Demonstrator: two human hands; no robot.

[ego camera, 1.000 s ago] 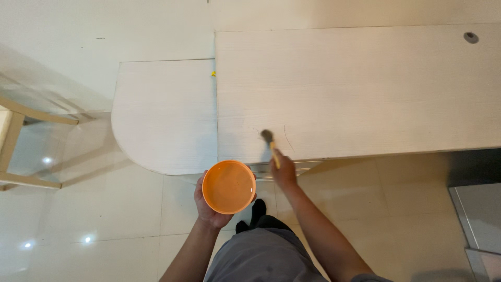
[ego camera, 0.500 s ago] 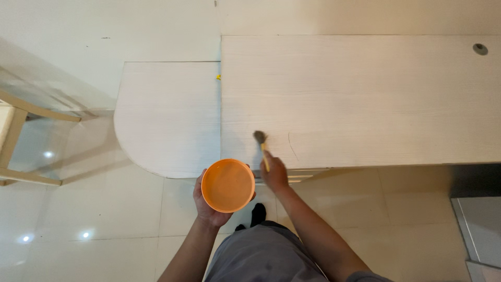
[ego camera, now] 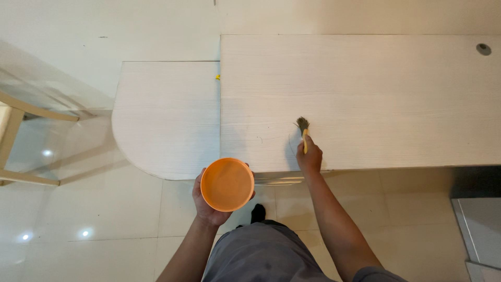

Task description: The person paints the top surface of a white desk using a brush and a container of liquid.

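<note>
Right hand (ego camera: pixel 309 158) closed around small brush (ego camera: pixel 303 133): yellow handle, dark bristle tuft splayed against bench (ego camera: pixel 376 94) top near front edge, beside a thin curved scratch. Bench surface pale whitewashed woodgrain, matte, rectangular; lower side panel (ego camera: pixel 162 115) with rounded corner butts against its left edge. Left hand (ego camera: pixel 209 201) cupped under round orange plastic bowl (ego camera: pixel 227 185), held off the bench edge over glossy tiled floor (ego camera: pixel 104 209). Grey cable grommet (ego camera: pixel 483 49) at far right corner.

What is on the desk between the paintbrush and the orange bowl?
Only bare pale desktop lies between the paintbrush and the orange bowl, as the head view shows.
</note>
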